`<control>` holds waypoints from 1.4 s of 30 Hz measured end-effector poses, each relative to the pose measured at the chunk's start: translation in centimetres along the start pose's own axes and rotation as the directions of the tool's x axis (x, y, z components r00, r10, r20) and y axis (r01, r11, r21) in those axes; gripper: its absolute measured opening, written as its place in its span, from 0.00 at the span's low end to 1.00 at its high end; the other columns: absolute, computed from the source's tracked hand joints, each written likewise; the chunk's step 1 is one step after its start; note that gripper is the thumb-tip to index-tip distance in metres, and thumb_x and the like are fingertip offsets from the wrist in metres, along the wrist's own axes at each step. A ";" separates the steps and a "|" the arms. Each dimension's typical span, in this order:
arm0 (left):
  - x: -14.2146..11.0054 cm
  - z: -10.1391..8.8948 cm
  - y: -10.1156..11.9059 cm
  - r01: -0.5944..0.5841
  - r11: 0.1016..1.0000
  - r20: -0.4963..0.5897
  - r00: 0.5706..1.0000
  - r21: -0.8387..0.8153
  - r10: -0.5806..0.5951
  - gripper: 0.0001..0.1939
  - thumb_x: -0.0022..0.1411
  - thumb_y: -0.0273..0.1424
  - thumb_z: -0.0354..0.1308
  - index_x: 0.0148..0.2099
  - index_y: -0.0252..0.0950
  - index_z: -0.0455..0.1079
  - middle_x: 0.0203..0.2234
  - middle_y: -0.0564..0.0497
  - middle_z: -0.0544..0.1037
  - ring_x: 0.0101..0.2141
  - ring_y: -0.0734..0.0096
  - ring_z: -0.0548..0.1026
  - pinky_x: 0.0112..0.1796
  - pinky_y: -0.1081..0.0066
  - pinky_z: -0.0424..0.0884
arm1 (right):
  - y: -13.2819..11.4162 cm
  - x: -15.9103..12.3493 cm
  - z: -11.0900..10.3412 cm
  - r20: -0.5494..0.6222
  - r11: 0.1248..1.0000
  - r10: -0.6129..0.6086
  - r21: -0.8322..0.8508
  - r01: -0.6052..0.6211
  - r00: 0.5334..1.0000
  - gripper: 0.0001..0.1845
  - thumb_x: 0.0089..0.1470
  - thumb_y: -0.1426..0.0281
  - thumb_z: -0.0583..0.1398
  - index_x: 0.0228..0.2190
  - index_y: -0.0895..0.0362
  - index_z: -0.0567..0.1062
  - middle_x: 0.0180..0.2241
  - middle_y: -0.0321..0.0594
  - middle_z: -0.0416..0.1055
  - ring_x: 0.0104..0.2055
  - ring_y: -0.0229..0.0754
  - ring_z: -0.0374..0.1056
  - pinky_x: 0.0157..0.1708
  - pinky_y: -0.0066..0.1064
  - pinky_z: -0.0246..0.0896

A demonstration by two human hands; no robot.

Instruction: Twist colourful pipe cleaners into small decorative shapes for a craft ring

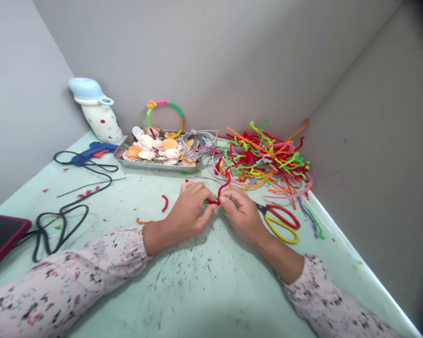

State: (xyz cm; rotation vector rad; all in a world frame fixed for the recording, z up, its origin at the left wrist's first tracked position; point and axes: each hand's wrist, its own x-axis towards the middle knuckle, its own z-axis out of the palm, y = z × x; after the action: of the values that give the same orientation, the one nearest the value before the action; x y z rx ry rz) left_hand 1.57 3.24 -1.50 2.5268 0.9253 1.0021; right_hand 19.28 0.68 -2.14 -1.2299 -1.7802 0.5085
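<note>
My left hand (188,206) and my right hand (241,211) meet at the middle of the pale green table (197,281). Both pinch a red pipe cleaner (223,187) between their fingertips; its free end curls upward between the hands. A bit of green shows at the pinch by my left fingers. Scissors (280,220) with red and yellow handles lie just right of my right hand. A short red piece (165,203) lies on the table left of my left hand.
A heap of coloured pipe cleaners (268,159) fills the back right corner. A metal tray (151,164) of shells stands behind, with a pipe-cleaner ring (165,112). A blue glue gun (91,151), its black cord (63,211), a white bottle (98,117) and a red-edged tablet (0,234) lie left.
</note>
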 end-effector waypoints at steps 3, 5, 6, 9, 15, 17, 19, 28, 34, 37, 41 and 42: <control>0.0 -0.2 0.2 0.010 1.000 -0.022 1.000 -0.021 -0.010 0.02 0.61 0.27 0.51 0.36 0.36 0.64 0.31 0.50 0.70 0.36 0.65 0.67 0.42 0.61 0.60 | 0.0 -0.1 0.0 -0.121 0.995 -0.100 -0.034 0.096 0.988 0.05 0.57 0.69 0.58 0.37 0.53 0.69 0.39 0.39 0.69 0.45 0.44 0.64 0.49 0.39 0.57; 0.0 -0.3 0.2 0.022 0.999 -0.038 0.999 -0.029 -0.023 0.02 0.62 0.27 0.51 0.36 0.36 0.64 0.31 0.50 0.70 0.37 0.65 0.67 0.42 0.61 0.60 | 0.0 -0.2 0.0 -0.165 0.983 -0.179 -0.080 0.168 0.970 0.09 0.54 0.70 0.60 0.39 0.52 0.69 0.40 0.39 0.68 0.46 0.45 0.64 0.51 0.41 0.57; 0.0 -0.3 0.2 0.026 0.999 -0.043 0.999 -0.031 -0.027 0.02 0.62 0.27 0.51 0.37 0.36 0.64 0.31 0.50 0.70 0.37 0.64 0.67 0.42 0.61 0.60 | 0.0 -0.2 0.0 -0.167 0.973 -0.218 -0.108 0.201 0.962 0.09 0.53 0.71 0.61 0.39 0.52 0.69 0.39 0.39 0.68 0.46 0.45 0.64 0.51 0.42 0.57; 0.0 -0.3 0.2 0.033 0.999 -0.051 0.998 -0.039 -0.035 0.02 0.62 0.27 0.50 0.37 0.36 0.64 0.32 0.50 0.71 0.38 0.64 0.67 0.42 0.61 0.60 | -0.1 -0.3 0.0 -0.136 0.943 -0.302 -0.187 0.275 0.944 0.09 0.52 0.72 0.62 0.37 0.52 0.70 0.37 0.38 0.69 0.43 0.44 0.65 0.50 0.44 0.57; 0.0 -0.3 0.2 0.018 0.997 -0.061 0.998 -0.071 -0.022 0.04 0.63 0.27 0.49 0.38 0.37 0.64 0.32 0.49 0.71 0.38 0.64 0.68 0.42 0.61 0.61 | -0.1 -0.3 0.1 -0.115 0.929 -0.320 -0.231 0.288 0.940 0.08 0.54 0.71 0.61 0.37 0.50 0.72 0.36 0.39 0.71 0.42 0.45 0.66 0.47 0.43 0.58; 0.0 -0.4 0.2 0.014 0.997 -0.063 0.998 -0.078 -0.019 0.04 0.63 0.27 0.49 0.38 0.36 0.64 0.32 0.49 0.71 0.38 0.64 0.67 0.42 0.61 0.61 | 0.0 -0.3 0.1 -0.119 0.935 -0.302 -0.231 0.269 0.946 0.07 0.54 0.70 0.61 0.37 0.50 0.72 0.36 0.39 0.71 0.42 0.46 0.66 0.47 0.43 0.59; 0.0 -0.4 0.2 0.013 0.996 -0.064 0.998 -0.084 -0.018 0.04 0.63 0.27 0.49 0.38 0.37 0.64 0.32 0.49 0.71 0.38 0.64 0.67 0.42 0.61 0.61 | 0.0 -0.2 0.0 -0.129 0.939 -0.289 -0.229 0.255 0.949 0.06 0.54 0.70 0.61 0.37 0.50 0.72 0.36 0.39 0.72 0.42 0.46 0.66 0.47 0.43 0.59; 0.0 -0.5 0.3 -0.015 0.995 -0.089 0.996 -0.102 0.006 0.04 0.64 0.28 0.49 0.37 0.36 0.65 0.31 0.48 0.70 0.37 0.64 0.67 0.41 0.61 0.62 | -0.2 -0.2 0.0 -0.147 0.940 -0.298 -0.218 0.263 0.943 0.06 0.54 0.69 0.62 0.36 0.50 0.73 0.36 0.39 0.72 0.42 0.45 0.67 0.46 0.42 0.60; 0.0 -0.4 0.3 -0.035 0.996 -0.097 0.995 -0.085 0.027 0.04 0.64 0.27 0.49 0.39 0.36 0.64 0.32 0.48 0.70 0.38 0.64 0.66 0.42 0.60 0.61 | -0.3 -0.2 0.0 -0.130 0.949 -0.283 -0.183 0.258 0.950 0.05 0.55 0.69 0.61 0.36 0.51 0.73 0.36 0.39 0.72 0.42 0.45 0.67 0.48 0.42 0.60; -0.1 -0.3 0.2 -0.039 0.997 -0.102 0.994 -0.073 0.032 0.04 0.64 0.27 0.49 0.39 0.36 0.64 0.32 0.48 0.71 0.38 0.63 0.66 0.42 0.60 0.61 | -0.4 -0.2 -0.1 -0.116 0.959 -0.253 -0.159 0.233 0.961 0.05 0.55 0.69 0.60 0.36 0.50 0.72 0.38 0.39 0.71 0.44 0.45 0.66 0.49 0.43 0.60; -0.1 -0.3 0.3 -0.037 0.997 -0.102 0.994 -0.060 0.031 0.05 0.64 0.28 0.48 0.39 0.36 0.64 0.32 0.48 0.70 0.38 0.63 0.66 0.42 0.59 0.61 | -0.4 -0.3 -0.1 -0.104 0.965 -0.248 -0.118 0.235 0.963 0.05 0.55 0.70 0.60 0.37 0.51 0.72 0.43 0.41 0.69 0.49 0.46 0.65 0.52 0.44 0.58; -0.1 -0.4 0.3 -0.036 0.998 -0.101 0.994 -0.059 0.030 0.05 0.65 0.28 0.48 0.39 0.36 0.64 0.31 0.48 0.70 0.37 0.63 0.66 0.41 0.59 0.61 | -0.4 -0.3 -0.1 -0.096 0.967 -0.244 -0.106 0.234 0.965 0.06 0.55 0.70 0.60 0.37 0.51 0.72 0.44 0.41 0.69 0.50 0.46 0.64 0.53 0.45 0.57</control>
State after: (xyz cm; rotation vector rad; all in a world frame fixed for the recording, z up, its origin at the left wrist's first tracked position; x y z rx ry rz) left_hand 1.38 2.92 -1.17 2.4695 0.8691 1.1577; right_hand 19.21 0.21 -1.89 -1.0651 -1.8452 0.2170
